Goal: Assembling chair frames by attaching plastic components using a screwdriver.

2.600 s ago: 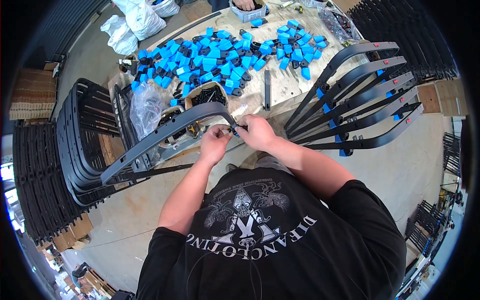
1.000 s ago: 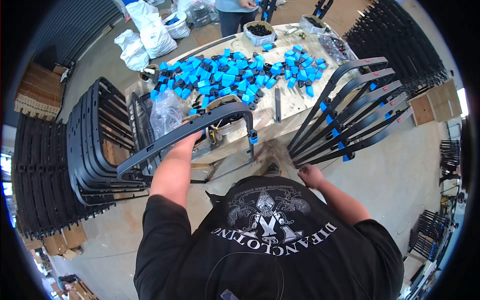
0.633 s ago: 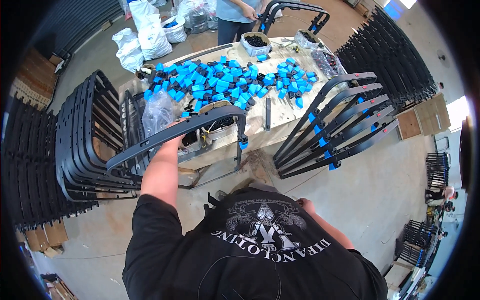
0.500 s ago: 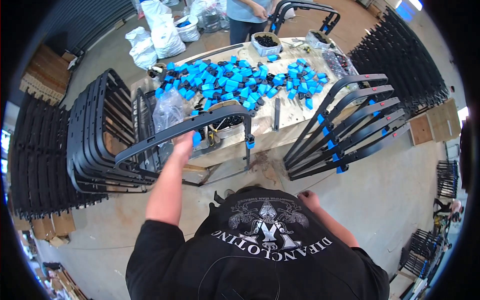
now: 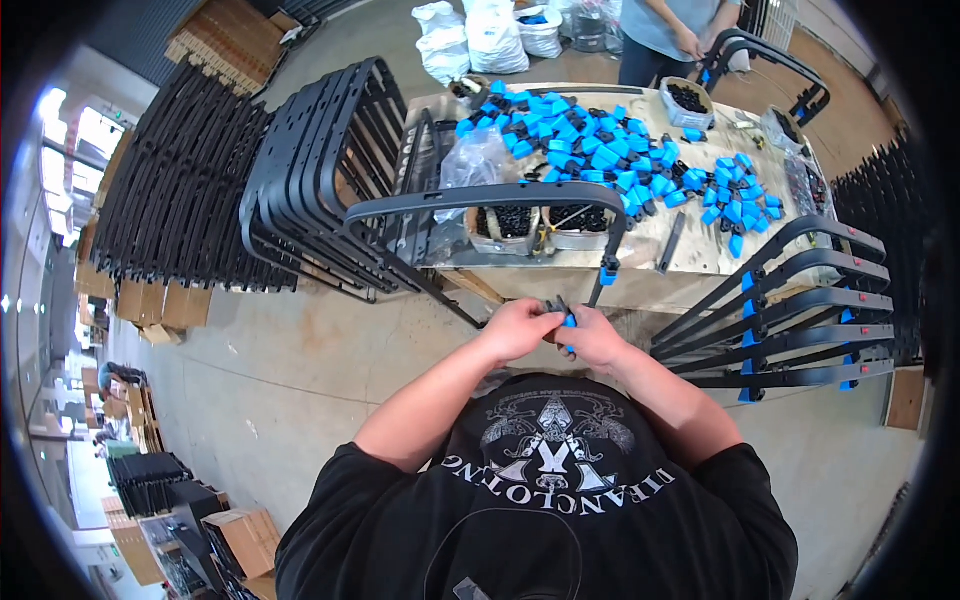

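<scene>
In front of my body both hands come together around a small blue-and-black plastic piece (image 5: 569,322). The fingers of my left hand (image 5: 517,330) are closed at its left side, and my right hand (image 5: 597,340) grips it from the right. Part of the piece is hidden by my fingers. Just beyond them stands a black tubular frame (image 5: 480,198), leaning at the table's near edge. A similar blue piece (image 5: 608,275) sits on the frame's right leg, apart from my hands.
Many blue-and-black pieces (image 5: 600,140) are heaped on the wooden table (image 5: 690,235). Boxes of small black parts (image 5: 500,225) stand behind the frame. More black frames stand at left (image 5: 300,170) and right (image 5: 800,300). Across the table is another person (image 5: 665,35).
My left hand has come back from beneath the frame's top bar to meet my right hand, which has moved up and inward. The view has turned left.
</scene>
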A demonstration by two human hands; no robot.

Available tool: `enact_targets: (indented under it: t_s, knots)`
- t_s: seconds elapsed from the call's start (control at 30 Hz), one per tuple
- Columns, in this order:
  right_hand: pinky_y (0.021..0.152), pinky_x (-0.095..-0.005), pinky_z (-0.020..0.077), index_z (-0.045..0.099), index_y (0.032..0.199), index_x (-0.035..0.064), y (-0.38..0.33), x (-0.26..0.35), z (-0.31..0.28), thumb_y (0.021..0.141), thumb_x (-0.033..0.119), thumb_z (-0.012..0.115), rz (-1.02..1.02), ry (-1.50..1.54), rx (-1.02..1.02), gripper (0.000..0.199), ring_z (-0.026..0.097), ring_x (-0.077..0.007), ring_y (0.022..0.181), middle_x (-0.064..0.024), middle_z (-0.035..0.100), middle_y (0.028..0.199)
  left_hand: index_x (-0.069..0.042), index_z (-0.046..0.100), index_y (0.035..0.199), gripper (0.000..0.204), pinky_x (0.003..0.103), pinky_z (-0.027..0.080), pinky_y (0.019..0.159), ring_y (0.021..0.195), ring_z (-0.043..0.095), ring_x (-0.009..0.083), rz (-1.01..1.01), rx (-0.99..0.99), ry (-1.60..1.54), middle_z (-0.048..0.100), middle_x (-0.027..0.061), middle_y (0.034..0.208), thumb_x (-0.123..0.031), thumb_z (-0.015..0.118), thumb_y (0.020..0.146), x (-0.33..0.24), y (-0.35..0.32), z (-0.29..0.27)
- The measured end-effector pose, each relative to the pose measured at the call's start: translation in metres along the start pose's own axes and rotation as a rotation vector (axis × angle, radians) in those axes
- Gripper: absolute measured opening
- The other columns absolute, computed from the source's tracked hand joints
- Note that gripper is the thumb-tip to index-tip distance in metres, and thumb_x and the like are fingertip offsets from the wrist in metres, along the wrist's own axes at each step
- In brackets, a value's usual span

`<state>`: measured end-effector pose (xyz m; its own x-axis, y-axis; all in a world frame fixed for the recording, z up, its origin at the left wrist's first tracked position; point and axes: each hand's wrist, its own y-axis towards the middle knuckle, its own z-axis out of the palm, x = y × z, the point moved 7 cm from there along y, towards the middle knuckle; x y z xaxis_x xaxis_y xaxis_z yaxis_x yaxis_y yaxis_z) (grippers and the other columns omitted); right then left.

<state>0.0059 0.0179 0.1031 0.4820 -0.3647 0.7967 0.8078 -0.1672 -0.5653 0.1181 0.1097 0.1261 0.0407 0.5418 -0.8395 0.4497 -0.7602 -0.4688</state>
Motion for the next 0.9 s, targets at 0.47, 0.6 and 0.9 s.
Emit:
enact_targets:
  t_s: [0.47,0.6,0.9]
  knots:
    - [0.064,-0.0328,0.0508,0.064,0.108,0.0038,0.122,0.010,0.177,0.088,0.014,0.062,-0.068,0.286,-0.061,0.023,0.060,-0.0159,0.074,-0.0044,0.062,0.088,0.000,0.059,0.108,0.015,0.039,0.059,0.083,0.090,0.071,0.0288,-0.128,0.151,-0.901,0.069,0.0147,0.101,0.003,0.047,0.099,0.147,-0.038,-0.204]
    - [0.076,-0.0321,0.0539,0.065,0.120,-0.0023,0.143,0.044,0.253,0.088,0.013,0.062,-0.259,0.046,0.090,0.036,0.066,-0.0169,0.087,-0.0075,0.068,0.100,-0.001,0.057,0.105,0.010,0.039,0.059,0.081,0.087,0.071,0.0279,-0.083,-0.009,-0.808,0.068,0.0136,0.099,0.001,0.049,0.100,0.174,-0.032,-0.260]
    - [0.090,-0.0350,0.0515,0.069,0.116,0.0044,0.178,0.069,0.309,0.088,0.015,0.065,-0.307,-0.423,-0.033,0.031,0.066,-0.0210,0.094,-0.0118,0.071,0.103,-0.001,0.055,0.105,0.014,0.038,0.056,0.088,0.098,0.069,0.0273,-0.106,-0.087,-1.082,0.066,0.0154,0.105,0.008,0.058,0.095,0.193,-0.016,-0.303]
